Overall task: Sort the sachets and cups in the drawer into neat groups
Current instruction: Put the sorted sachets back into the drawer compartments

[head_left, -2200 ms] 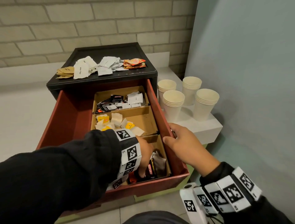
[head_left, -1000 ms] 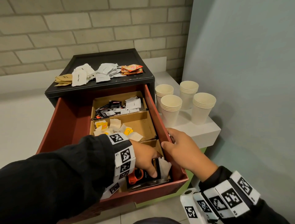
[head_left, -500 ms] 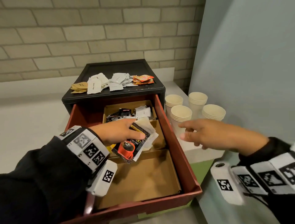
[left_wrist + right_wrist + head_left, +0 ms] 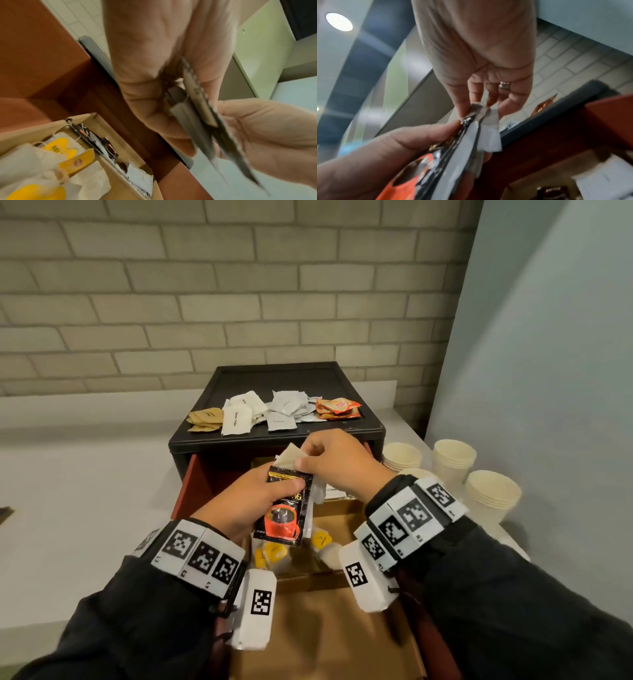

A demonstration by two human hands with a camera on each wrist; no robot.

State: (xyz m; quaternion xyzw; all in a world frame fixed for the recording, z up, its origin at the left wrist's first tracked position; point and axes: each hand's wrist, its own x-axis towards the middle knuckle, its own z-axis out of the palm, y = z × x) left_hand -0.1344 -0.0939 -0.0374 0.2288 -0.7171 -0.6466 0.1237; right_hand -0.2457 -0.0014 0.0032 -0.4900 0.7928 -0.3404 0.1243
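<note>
My left hand grips a small stack of sachets above the open red drawer; the front one is a black coffee sachet with a red cup printed on it. My right hand pinches the top of a pale sachet at the back of that stack. The right wrist view shows the pale sachet between thumb and fingertips, the black sachet beside it. Yellow-tagged tea bags lie in the middle cardboard compartment. Paper cup stacks stand on the right.
Sorted sachets lie on the black cabinet top: brown, white, grey and orange. The near cardboard compartment shows a bare floor. A brick wall is behind, a blue-grey wall on the right.
My left hand lifted the sachet stack out of the near compartment and raised it. My right hand left the drawer's edge, swung in and now pinches the pale sachet.
</note>
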